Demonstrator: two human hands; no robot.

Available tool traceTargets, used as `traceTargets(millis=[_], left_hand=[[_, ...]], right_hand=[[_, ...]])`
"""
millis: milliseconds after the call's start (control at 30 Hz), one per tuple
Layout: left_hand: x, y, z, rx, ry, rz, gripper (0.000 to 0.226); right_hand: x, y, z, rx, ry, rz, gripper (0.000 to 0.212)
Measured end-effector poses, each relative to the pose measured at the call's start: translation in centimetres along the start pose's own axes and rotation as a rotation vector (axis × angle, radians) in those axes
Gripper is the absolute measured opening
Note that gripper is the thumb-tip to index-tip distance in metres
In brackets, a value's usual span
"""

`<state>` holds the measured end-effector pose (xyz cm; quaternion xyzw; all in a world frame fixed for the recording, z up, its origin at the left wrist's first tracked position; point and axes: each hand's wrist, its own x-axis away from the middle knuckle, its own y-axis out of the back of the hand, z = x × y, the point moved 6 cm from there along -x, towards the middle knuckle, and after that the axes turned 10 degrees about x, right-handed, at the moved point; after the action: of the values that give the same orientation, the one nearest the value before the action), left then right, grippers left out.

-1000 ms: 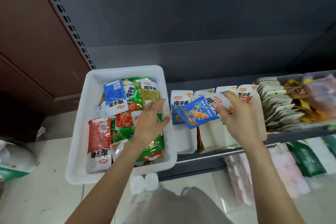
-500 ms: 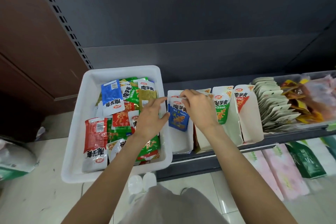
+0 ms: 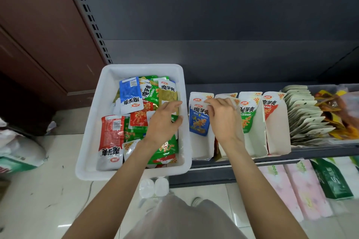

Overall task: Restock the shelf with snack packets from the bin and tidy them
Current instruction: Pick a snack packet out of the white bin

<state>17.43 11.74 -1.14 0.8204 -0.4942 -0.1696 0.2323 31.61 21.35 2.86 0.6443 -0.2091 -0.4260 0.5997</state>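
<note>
A white bin point(image 3: 91, 141) full of mixed snack packets stands at the shelf's left end. My left hand point(image 3: 165, 120) lies flat on the packets by the bin's right wall, fingers straight. Next to the bin, a blue packet point(image 3: 199, 124) stands in the leftmost white display box point(image 3: 202, 149). My right hand point(image 3: 223, 120) pinches that packet's top right edge. Further right, boxes hold a green packet point(image 3: 246, 120) and a red packet point(image 3: 271, 108).
The dark shelf point(image 3: 320, 151) also carries a fanned row of cream packets point(image 3: 303, 114) and orange-yellow packets point(image 3: 338, 116) at the far right. Pink tissue packs point(image 3: 303, 188) lie on the level below. A white sack point(image 3: 21, 153) sits on the tiled floor at left.
My right hand carried the blue packet leftward from over the boxes and set it upright in the leftmost box. My left hand stayed on the packets in the bin.
</note>
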Motion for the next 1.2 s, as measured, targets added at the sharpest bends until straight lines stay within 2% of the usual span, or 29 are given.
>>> traceTargets(millis=[200,300,367,433,500,533,567,633,667,733,800,867,933,1000,1100,1133,1200], left_hand=[[0.3,-0.2,-0.2,-0.019,-0.008,0.025,0.042],[0.8,0.5,-0.2,-0.044,-0.045,-0.002,0.04],[1.5,2.3,-0.5,-0.099,-0.116,-0.119,0.032],[2.3,5.1,-0.2,-0.183,-0.184,-0.299,0.022],[2.6,8.0,1.5,-0.291,-0.166,-0.42,0.02],[2.5,9.2,2.8,-0.34,-0.119,-0.437,0.026],[2.2,10.0,4.1,-0.378,-0.052,-0.407,0.036],[1.4,10.5,6.7,-0.432,0.077,-0.246,0.053],[1.1,10.4,7.5,-0.453,0.105,-0.186,0.054],[0.8,10.2,7.9,-0.467,0.072,-0.162,0.041],[0.8,10.8,7.4,-0.451,-0.005,-0.234,0.024],[1.0,12.0,6.1,-0.425,-0.105,-0.382,0.014],[1.6,13.4,4.3,-0.334,-0.215,-0.531,0.011],[2.2,14.9,2.7,0.009,-0.194,-0.604,0.016],[2.2,15.2,2.4,0.606,0.039,-0.483,0.035],[2.1,14.7,2.6,0.709,0.12,-0.388,0.032],[2.0,13.6,2.8,0.774,0.223,-0.203,0.021]], right_hand=[[-0.6,-0.4,0.0,0.016,-0.016,-0.008,0.018],[0.2,1.2,-0.2,-0.103,-0.068,-0.12,0.018],[0.7,2.9,1.3,-0.206,-0.015,-0.211,0.018],[0.7,3.9,4.3,-0.289,0.121,-0.223,0.017],[0.0,3.1,8.3,-0.337,0.265,-0.121,0.02],[-0.5,2.1,10.1,-0.342,0.317,-0.045,0.023],[-1.1,0.8,11.8,-0.347,0.347,0.044,0.028],[-2.3,-2.0,14.7,-0.281,0.404,0.222,0.047],[-2.7,-3.3,15.9,-0.199,0.445,0.272,0.058],[-3.5,-5.5,17.5,-0.049,0.51,0.351,0.069],[-4.1,-6.8,18.3,-0.008,0.549,0.378,0.061],[-4.5,-6.2,18.9,-0.118,0.588,0.276,0.038],[-4.9,-3.9,18.3,-0.391,0.513,0.1,0.018],[-5.5,-1.9,16.5,-0.625,0.294,0.036,0.015],[-5.9,-1.4,14.0,-0.978,-0.069,0.279,0.012],[-5.6,-1.6,13.4,-1.097,-0.142,0.372,0.011],[-4.9,-1.7,12.4,-1.203,-0.209,0.475,0.008]])
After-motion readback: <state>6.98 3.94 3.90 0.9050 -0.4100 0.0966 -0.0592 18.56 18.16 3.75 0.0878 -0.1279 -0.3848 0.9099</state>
